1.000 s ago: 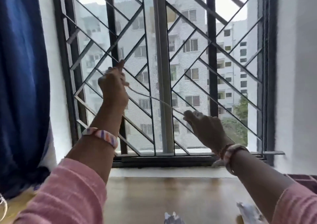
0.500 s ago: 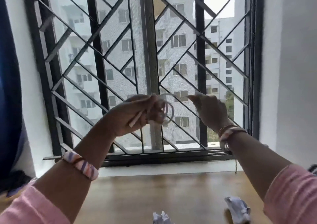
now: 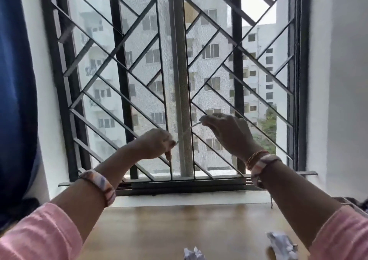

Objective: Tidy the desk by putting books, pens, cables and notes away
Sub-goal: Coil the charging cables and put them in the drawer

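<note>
Cable-coiling step: left hand fisted round cable; right hand pinching taut end. Next: wind remaining length, stow off bench.

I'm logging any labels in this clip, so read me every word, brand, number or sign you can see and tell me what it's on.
No readable text anywhere in this view.
Crumpled papers on the desk: any marks too blurred to read.
White cable held between the left hand and right hand: no print visible.
Wristbands: coloured pattern only, no letters.
Buildings outside the window grille: no signs or numbers legible.
</note>
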Action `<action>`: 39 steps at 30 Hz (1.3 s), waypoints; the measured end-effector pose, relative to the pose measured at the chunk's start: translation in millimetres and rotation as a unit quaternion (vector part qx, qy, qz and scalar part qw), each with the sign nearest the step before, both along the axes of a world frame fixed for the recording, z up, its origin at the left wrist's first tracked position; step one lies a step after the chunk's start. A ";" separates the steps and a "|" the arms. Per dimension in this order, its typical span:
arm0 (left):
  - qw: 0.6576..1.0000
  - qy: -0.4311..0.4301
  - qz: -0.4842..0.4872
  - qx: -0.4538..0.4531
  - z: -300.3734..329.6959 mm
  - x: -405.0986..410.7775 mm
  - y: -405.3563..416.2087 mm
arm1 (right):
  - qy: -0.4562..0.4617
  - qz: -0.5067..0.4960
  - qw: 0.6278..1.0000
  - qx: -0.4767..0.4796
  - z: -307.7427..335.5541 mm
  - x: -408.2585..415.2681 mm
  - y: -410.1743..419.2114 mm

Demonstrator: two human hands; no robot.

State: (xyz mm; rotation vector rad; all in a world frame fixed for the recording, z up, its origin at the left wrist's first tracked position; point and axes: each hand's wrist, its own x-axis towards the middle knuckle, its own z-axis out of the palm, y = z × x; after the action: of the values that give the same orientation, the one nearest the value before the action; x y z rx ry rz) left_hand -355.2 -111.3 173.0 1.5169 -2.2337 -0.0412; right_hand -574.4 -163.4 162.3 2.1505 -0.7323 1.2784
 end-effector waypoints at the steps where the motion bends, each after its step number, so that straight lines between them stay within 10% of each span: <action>1: 0.990 0.075 -0.052 0.112 0.6 -4.2 8.0 | 0.001 -0.002 1.000 -0.006 3.2 -3.8 -1.1; 4: 0.875 0.354 -0.212 0.252 10.5 -15.4 31.5 | -0.028 0.000 1.000 -0.013 0.8 -6.6 -6.1; 8: 0.711 0.580 -0.344 0.199 27.8 -31.4 46.8 | -0.072 -0.009 0.997 0.034 -7.0 17.0 3.6; 12: 0.550 0.785 -0.277 0.072 37.3 -42.8 32.3 | -0.079 0.118 0.956 0.258 -2.5 43.9 34.4; 14: 0.649 0.733 -0.191 -0.070 32.1 -40.3 22.0 | -0.076 0.174 0.910 0.368 -0.3 53.1 49.4; 17: 0.844 0.367 -0.034 -0.390 11.8 -25.3 4.4 | -0.021 0.157 0.894 0.419 6.5 56.1 60.2; 22: 0.886 -0.035 -0.020 -0.462 -2.1 -4.1 2.0 | -0.067 0.214 0.787 0.575 20.7 48.2 67.0; 30: 0.962 0.094 -0.104 -0.235 -6.7 -7.1 20.6 | -0.262 0.465 0.501 0.681 37.2 33.0 56.3; 32: 0.961 0.160 -0.120 -0.192 -2.1 -11.4 26.3 | -0.260 0.483 0.536 0.641 33.7 34.8 54.5; 35: 0.922 0.327 -0.201 -0.060 2.3 -15.4 33.0 | -0.258 0.386 0.701 0.541 30.4 39.8 54.2; 39: 0.871 0.405 -0.278 -0.002 4.9 -19.4 35.0 | -0.283 0.376 0.721 0.508 34.6 44.1 57.9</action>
State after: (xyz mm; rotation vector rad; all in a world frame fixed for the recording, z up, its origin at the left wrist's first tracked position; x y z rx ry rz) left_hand -374.6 -76.3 177.9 0.5929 -1.8431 -0.7065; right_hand -530.3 -105.5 196.9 3.1488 -0.9819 2.4615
